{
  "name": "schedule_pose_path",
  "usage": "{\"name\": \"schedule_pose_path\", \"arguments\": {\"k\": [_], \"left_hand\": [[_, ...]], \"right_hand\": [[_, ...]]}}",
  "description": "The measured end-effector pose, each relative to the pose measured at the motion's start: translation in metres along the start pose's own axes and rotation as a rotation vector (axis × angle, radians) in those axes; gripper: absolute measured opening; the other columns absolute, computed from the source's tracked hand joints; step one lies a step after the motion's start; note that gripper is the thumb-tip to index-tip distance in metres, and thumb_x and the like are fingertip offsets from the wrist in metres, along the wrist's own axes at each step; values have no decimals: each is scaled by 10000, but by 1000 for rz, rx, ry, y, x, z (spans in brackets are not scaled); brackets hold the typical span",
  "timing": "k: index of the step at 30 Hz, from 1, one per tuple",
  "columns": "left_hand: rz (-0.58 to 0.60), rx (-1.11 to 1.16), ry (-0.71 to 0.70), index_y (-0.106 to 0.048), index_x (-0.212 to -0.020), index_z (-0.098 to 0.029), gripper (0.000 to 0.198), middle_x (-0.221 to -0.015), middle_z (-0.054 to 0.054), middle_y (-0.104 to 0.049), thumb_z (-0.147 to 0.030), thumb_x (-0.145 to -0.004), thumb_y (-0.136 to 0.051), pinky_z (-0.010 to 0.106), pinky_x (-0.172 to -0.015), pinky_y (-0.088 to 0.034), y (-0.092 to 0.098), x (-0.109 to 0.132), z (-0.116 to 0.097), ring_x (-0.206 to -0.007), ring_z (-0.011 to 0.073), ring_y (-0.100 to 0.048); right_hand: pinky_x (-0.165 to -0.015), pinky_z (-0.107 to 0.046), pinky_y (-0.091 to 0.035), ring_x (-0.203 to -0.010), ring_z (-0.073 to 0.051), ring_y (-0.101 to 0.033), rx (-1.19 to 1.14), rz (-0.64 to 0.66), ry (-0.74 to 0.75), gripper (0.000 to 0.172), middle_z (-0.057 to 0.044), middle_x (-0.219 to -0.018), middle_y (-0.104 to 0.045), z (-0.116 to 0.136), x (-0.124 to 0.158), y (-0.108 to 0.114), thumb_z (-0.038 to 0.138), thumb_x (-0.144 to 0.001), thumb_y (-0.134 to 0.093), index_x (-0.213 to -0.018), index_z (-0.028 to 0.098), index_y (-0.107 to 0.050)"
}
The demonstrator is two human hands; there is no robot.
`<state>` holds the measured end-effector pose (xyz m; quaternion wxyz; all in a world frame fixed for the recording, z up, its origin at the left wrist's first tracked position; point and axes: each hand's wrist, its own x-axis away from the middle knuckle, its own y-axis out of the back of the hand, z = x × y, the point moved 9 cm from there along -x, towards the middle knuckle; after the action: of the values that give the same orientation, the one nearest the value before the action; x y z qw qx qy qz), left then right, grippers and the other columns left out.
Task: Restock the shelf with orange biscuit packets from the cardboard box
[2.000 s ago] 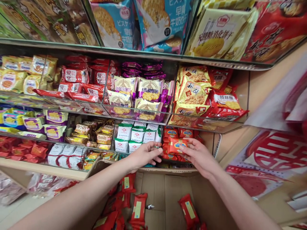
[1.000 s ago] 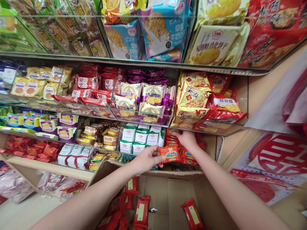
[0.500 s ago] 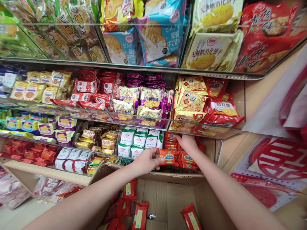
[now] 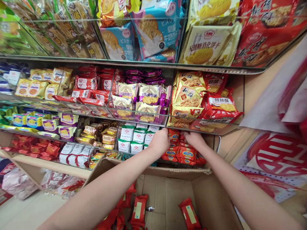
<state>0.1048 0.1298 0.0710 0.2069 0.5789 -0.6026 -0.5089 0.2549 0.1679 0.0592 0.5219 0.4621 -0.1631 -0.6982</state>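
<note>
Head view: left hand curled at the left side of the stacked red packets, beside white packets; fingertips hidden, can't tell how far open or if gripping. Right hand at the stack's back, under clear shelf lip, fingers partly hidden, grip unclear too. Loose red packets lie in cardboard box below.

I'm seeing a left forearm and a right forearm, both showing bare and smooth, starting broad and tapering into slimmer wrists. The left hand and the right hand are appearing bare too.
</note>
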Motion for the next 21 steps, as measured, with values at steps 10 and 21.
{"name": "schedule_pose_path", "arguments": {"k": [10, 21], "left_hand": [[1, -202, -58, -415, -1096, -48, 304, -804, 156, -636, -57, -795, -376, 310, -626, -476, -12, 1, -14, -751, 237, -639], [-15, -555, -472, -469, -1204, -86, 392, -1343, 159, -380, -149, -848, -316, 594, -1015, -136, -22, 31, -35, -1287, 300, -198]], "right_hand": [[-654, -292, -485, -777, -184, -610, -353, 0, -39, 335, -67, -943, -659, 0, 7, -6, 380, -744, -512, -988, 164, -590], [-861, -349, -403, -892, -220, -588, -205, 2, -71, 261, -66, -920, -671, 5, 3, -7, 314, -694, -609, -912, 170, -608]]}}
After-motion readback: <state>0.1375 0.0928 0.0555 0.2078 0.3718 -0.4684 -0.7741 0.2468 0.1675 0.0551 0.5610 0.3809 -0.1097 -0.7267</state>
